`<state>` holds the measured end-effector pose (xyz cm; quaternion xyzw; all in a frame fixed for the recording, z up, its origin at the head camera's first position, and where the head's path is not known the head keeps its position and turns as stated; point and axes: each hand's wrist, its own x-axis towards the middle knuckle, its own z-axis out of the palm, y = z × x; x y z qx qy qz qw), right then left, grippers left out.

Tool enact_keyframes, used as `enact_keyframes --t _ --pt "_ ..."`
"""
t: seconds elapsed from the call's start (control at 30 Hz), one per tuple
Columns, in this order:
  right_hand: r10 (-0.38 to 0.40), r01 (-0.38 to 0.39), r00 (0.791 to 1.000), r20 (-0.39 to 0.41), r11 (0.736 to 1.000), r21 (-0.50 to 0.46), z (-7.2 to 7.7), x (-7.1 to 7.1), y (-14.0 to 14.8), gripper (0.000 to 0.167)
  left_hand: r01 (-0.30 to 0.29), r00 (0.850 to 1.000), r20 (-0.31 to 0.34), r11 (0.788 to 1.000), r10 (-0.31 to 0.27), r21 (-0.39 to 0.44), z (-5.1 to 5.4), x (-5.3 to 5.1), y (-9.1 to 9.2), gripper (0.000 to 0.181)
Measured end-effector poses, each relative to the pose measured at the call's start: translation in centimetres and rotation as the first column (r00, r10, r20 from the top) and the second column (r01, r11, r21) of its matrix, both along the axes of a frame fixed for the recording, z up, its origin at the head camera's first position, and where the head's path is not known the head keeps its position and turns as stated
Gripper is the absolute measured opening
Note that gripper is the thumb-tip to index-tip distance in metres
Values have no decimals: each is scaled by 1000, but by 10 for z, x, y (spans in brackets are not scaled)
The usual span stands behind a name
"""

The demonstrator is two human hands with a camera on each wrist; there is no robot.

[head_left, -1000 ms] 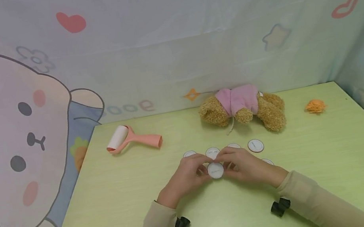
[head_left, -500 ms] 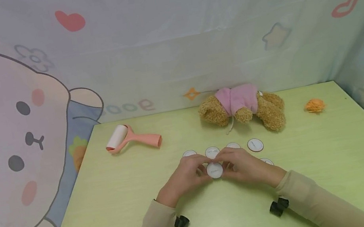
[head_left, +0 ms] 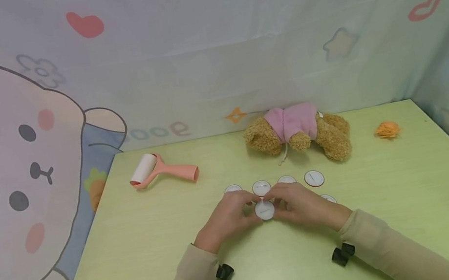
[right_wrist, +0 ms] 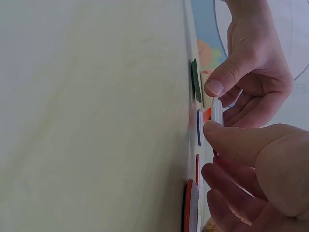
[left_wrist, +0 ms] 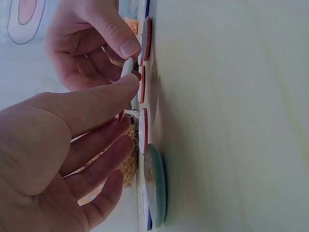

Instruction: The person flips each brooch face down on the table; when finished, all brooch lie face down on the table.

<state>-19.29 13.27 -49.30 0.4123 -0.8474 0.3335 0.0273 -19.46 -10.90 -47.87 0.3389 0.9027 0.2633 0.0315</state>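
Both hands meet around a small round white badge [head_left: 265, 210], its back face toward the head camera. My left hand [head_left: 230, 216] pinches its left edge and my right hand [head_left: 302, 202] its right edge. In the left wrist view the badge [left_wrist: 127, 68] appears edge-on between the thumbs, raised off the table; the right wrist view shows the badge [right_wrist: 217, 111] likewise. Just beyond the fingers lies a row of similar badges, one badge [head_left: 261, 188] straight behind the held one and another badge [head_left: 314, 178] at the row's right end. The right hand partly hides a badge [head_left: 328, 199].
A pink-handled lint roller [head_left: 164, 169] lies at the table's back left. Along the back lies a brown teddy bear [head_left: 298, 133] in a pink top, with an orange crumpled bundle [head_left: 388, 130] to its right. A printed cloth [head_left: 194, 65] hangs behind the table [head_left: 397, 210].
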Motion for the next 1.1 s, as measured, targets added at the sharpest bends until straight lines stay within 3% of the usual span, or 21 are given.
enact_keyframes --t 0.2,0.57,0.73,1.1 --pt "-11 14 999 -50 998 64 1 -2 2 28 -5 1000 -13 1000 5 -11 -2 0 4 34" --pt "-11 18 999 -43 987 163 4 -3 0 19 -25 1000 -9 999 25 -41 -2 1 9 31" --pt "-8 14 999 -32 984 175 4 -5 -1 20 -35 999 3 998 35 -53 -1 2 10 32" --pt "-2 7 999 -32 985 173 1 -10 0 26 -32 999 -34 994 29 -101 1 3 14 38"
